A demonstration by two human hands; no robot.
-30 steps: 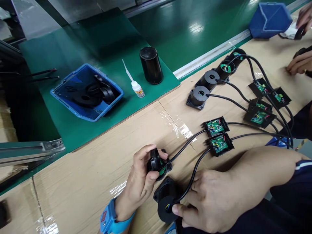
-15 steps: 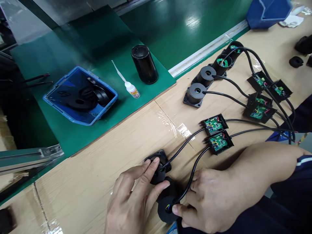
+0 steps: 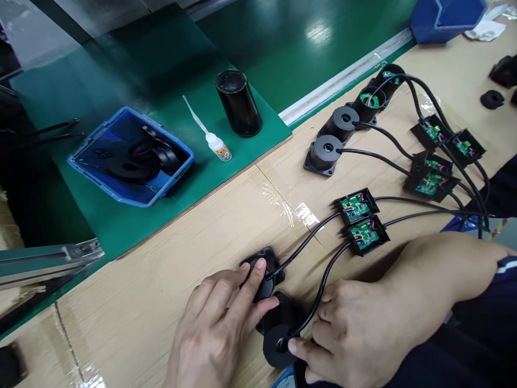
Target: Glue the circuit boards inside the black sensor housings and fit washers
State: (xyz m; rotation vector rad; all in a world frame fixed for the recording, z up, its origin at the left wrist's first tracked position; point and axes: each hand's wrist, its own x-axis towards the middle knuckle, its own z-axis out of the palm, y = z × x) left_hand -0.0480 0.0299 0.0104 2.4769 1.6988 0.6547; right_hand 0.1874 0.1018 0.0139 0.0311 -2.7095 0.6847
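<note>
Whereas the left hand (image 3: pixel 216 323) held the black cap (image 3: pixel 264 289) on edge a second ago, its fingers now lie extended on it, pressing it flat against the far housing (image 3: pixel 266 254) on the tan worktop (image 3: pixel 169 293). The right hand (image 3: pixel 355 328) keeps its thumb on the near housing (image 3: pixel 276 354); whether its partly hidden fingers grip, I cannot tell. Beyond, the cabled circuit boxes (image 3: pixel 355 209) lie as before.

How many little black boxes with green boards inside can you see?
6: two boxes above the right hand, two overlapping boxes farther right, two upper boxes just above those. Others could be hidden.
</note>
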